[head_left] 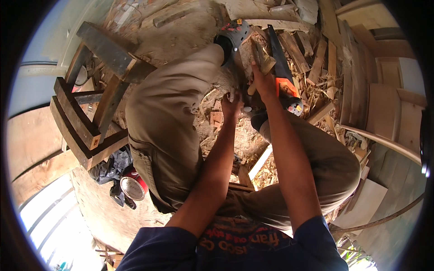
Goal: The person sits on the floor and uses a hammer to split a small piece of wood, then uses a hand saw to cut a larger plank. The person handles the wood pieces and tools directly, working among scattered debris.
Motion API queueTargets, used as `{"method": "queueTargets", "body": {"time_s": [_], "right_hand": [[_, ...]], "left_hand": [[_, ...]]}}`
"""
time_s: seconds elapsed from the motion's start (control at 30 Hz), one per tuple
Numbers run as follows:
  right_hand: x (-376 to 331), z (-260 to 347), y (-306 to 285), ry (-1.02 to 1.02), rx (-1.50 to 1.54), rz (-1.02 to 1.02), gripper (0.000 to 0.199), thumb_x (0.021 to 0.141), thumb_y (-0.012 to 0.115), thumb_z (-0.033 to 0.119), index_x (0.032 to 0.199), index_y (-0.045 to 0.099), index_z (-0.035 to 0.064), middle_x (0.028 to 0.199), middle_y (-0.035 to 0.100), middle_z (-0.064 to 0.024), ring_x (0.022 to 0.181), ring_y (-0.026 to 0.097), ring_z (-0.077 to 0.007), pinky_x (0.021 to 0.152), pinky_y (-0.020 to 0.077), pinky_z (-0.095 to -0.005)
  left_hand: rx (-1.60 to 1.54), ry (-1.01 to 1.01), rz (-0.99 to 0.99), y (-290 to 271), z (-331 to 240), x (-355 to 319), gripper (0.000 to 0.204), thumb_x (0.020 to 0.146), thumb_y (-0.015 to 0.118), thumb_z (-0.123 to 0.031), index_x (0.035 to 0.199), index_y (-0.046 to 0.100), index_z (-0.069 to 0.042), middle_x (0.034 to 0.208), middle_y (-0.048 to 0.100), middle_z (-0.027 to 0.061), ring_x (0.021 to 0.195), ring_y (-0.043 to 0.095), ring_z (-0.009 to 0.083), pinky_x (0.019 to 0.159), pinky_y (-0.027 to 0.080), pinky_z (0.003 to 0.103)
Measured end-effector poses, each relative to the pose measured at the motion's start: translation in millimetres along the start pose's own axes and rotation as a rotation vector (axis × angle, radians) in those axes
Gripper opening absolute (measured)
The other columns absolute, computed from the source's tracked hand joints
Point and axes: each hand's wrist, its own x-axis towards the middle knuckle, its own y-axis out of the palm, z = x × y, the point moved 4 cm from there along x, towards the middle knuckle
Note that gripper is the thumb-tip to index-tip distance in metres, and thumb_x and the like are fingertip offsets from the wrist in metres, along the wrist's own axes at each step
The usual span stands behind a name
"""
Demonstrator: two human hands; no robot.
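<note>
My right hand [265, 84] is closed around a short wooden-handled tool [267, 66]; its exact kind is hard to make out. The handle's pale end shows below the fingers. Left of it and lower, my left hand [231, 105] has its fingers bent together near the ground between my feet. What those fingers hold, if anything, is hidden. Close by lies a small whitish round object [246, 109]. Just right of my right hand is a handsaw with a dark blade [279, 56] and an orange handle [287, 86].
Grey clogs [235, 34] with charms are on my feet. Wood offcuts [294, 50] and shavings lie at the right. A wooden frame [101, 52] stands at the left, above a red can [134, 186] and a black plastic bag [113, 166]. Boards [384, 106] lean far right.
</note>
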Motion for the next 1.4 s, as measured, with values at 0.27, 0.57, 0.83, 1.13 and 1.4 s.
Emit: {"method": "queueTargets", "body": {"time_s": [0.27,0.57,0.83,1.13,1.4], "right_hand": [[-6.1,1.6,-2.9,0.026,-0.325,0.097,0.077,0.08,0.066,0.071,0.09,0.068,-0.0047,0.074,0.067,-0.013,0.068,0.069,-0.0257,0.063,0.0527,-0.0386],[-70.2,-61.4,-54.9,-0.173,0.139,-0.516,0.055,0.103,0.043,0.047,0.115,0.062,-0.0035,0.106,0.067,-0.0199,0.106,0.064,-0.0327,0.09,0.0479,-0.0393],[-123.8,-184.5,-9.1,-0.074,-0.309,-0.531,0.05,0.099,0.051,0.049,0.085,0.06,0.0012,0.081,0.066,-0.018,0.082,0.066,-0.0334,0.074,0.0504,-0.0433],[-134.8,-151.9,38.7,0.023,-0.564,-0.539,0.11,0.076,0.074,0.062,0.146,0.022,-0.0045,0.142,0.031,-0.0351,0.132,0.039,-0.0462,0.108,0.0379,-0.051],[-77.1,-136.7,30.8,-0.28,-0.787,-0.592,0.086,0.079,0.078,0.048,0.135,0.037,-0.0024,0.123,0.045,-0.0287,0.113,0.05,-0.0452,0.093,0.0472,-0.0509]], "left_hand": [[-0.044,0.288,0.654,10.8,-62.8,-6.9,0.045,0.084,0.067,-0.009,0.126,0.056,0.001,0.11,0.066,0.0143,0.097,0.067,0.0237,0.082,0.055,0.035],[-0.016,0.473,0.664,26.0,-84.0,-21.9,0.038,0.092,0.068,-0.02,0.122,0.059,0.002,0.098,0.069,0.0097,0.087,0.064,0.0152,0.076,0.052,0.033],[0.029,0.407,0.539,2.8,-132.6,-12.2,0.044,0.095,0.067,-0.037,0.116,0.066,0.001,0.095,0.067,0.0053,0.084,0.058,0.0107,0.073,0.046,0.028],[-0.101,0.322,0.474,-52.0,-252.1,-18.4,0.037,0.1,0.059,-0.035,0.107,0.061,0.002,0.083,0.069,0.0119,0.068,0.067,0.0176,0.064,0.055,0.031],[-0.135,0.173,0.457,-109.8,-308.5,-66.5,0.051,0.096,0.063,-0.04,0.122,0.059,0.004,0.095,0.066,0.015,0.086,0.068,0.0223,0.073,0.056,0.034]]}}
